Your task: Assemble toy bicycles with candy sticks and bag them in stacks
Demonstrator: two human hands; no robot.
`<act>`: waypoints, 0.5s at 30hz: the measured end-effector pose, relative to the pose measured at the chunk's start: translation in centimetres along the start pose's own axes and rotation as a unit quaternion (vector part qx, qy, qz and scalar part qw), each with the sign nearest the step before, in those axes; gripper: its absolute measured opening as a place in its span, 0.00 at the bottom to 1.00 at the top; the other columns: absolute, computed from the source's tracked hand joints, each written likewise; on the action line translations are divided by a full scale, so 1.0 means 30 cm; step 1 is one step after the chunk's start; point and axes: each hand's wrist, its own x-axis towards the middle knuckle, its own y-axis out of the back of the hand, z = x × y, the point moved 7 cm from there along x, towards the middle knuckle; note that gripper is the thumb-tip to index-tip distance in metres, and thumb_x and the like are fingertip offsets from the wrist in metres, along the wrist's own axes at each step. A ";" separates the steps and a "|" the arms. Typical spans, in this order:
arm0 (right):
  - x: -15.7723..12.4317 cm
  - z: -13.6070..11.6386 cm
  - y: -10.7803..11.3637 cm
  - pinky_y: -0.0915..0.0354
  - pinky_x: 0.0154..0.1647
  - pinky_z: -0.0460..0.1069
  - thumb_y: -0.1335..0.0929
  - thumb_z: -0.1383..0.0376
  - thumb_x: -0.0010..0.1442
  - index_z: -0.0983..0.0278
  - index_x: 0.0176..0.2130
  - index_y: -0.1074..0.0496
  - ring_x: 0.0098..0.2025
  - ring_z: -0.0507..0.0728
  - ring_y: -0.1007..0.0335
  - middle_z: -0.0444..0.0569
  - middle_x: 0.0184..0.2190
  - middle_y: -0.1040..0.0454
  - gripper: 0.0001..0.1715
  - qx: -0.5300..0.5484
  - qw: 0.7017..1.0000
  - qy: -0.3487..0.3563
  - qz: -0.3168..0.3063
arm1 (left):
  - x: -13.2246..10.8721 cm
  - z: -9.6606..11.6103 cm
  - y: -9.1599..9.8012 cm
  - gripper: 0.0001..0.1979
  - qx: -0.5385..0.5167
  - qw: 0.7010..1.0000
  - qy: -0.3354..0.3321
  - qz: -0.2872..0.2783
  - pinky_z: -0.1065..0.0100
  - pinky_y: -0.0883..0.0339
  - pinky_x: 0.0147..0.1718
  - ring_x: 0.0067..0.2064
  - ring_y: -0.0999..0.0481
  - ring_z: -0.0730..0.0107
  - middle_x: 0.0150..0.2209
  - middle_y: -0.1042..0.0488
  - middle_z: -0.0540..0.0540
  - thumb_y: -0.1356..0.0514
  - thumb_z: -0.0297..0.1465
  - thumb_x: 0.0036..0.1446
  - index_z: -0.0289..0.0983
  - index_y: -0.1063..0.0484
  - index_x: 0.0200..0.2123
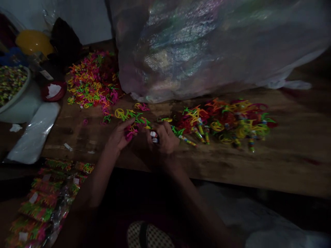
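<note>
My left hand (120,136) is closed around a small pink plastic toy piece (131,132) just above the wooden table. To its right, my right hand (167,137) is curled shut on a few slim tubes with white ends (153,136); the rest of them is hidden by the fingers. Between and behind the hands lie yellow and green plastic toy pieces (129,113), some with wheel-like rings. A loose pile of colourful toys (224,120) with striped tubes attached spreads out right of my right hand.
A large filled plastic sack (207,51) stands along the back. Left of it is a heap of bright plastic pieces (95,79). A tub of small tubes (23,106), a red dish (55,91) and clear bags (36,134) sit at the left. Packed bags (38,206) lie lower left.
</note>
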 end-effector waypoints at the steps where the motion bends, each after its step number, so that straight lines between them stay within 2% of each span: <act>1: 0.002 0.003 0.002 0.41 0.25 0.47 0.36 0.64 0.65 0.62 0.43 0.26 0.28 0.53 0.34 0.49 0.31 0.30 0.10 -0.017 1.000 -0.008 0.006 | -0.001 -0.009 -0.003 0.08 -0.003 1.000 0.017 -0.005 0.79 0.39 0.15 0.20 0.28 0.78 0.23 0.25 0.49 0.43 0.22 0.61 0.31 0.27 0.30; 3: 0.006 0.007 0.004 0.42 0.25 0.46 0.37 0.64 0.65 0.62 0.45 0.24 0.27 0.51 0.35 0.49 0.33 0.29 0.14 -0.022 1.000 -0.003 0.011 | -0.002 -0.021 -0.008 0.09 -0.019 0.999 0.043 -0.016 0.80 0.41 0.14 0.19 0.29 0.79 0.23 0.26 0.48 0.45 0.23 0.62 0.31 0.27 0.31; 5: 0.007 0.008 0.002 0.38 0.28 0.46 0.38 0.64 0.65 0.62 0.50 0.24 0.31 0.51 0.31 0.51 0.38 0.27 0.18 0.003 1.000 0.028 0.003 | 0.000 -0.021 -0.005 0.09 -0.035 0.998 0.049 -0.009 0.81 0.40 0.14 0.19 0.29 0.79 0.23 0.26 0.48 0.46 0.23 0.63 0.31 0.28 0.31; 8: -0.002 0.016 0.007 0.34 0.32 0.46 0.38 0.63 0.66 0.64 0.52 0.24 0.34 0.52 0.28 0.53 0.41 0.25 0.20 0.043 0.997 0.064 0.002 | -0.001 -0.022 -0.009 0.09 -0.014 0.998 0.062 -0.005 0.79 0.38 0.14 0.19 0.28 0.77 0.23 0.26 0.48 0.46 0.23 0.63 0.32 0.28 0.31; 11: -0.009 0.041 0.001 0.32 0.33 0.46 0.37 0.63 0.66 0.62 0.53 0.24 0.36 0.53 0.27 0.53 0.43 0.25 0.20 0.058 0.997 0.042 -0.007 | -0.009 -0.030 -0.030 0.11 0.012 0.996 0.081 -0.035 0.79 0.38 0.14 0.20 0.27 0.74 0.23 0.26 0.47 0.49 0.23 0.64 0.31 0.28 0.32; 15: -0.012 0.058 -0.007 0.30 0.36 0.47 0.36 0.64 0.64 0.59 0.53 0.23 0.39 0.54 0.26 0.53 0.44 0.26 0.20 0.071 0.997 0.043 0.008 | -0.023 -0.036 -0.034 0.11 -0.006 0.994 0.105 -0.034 0.80 0.39 0.13 0.17 0.30 0.77 0.21 0.28 0.48 0.48 0.23 0.64 0.31 0.29 0.31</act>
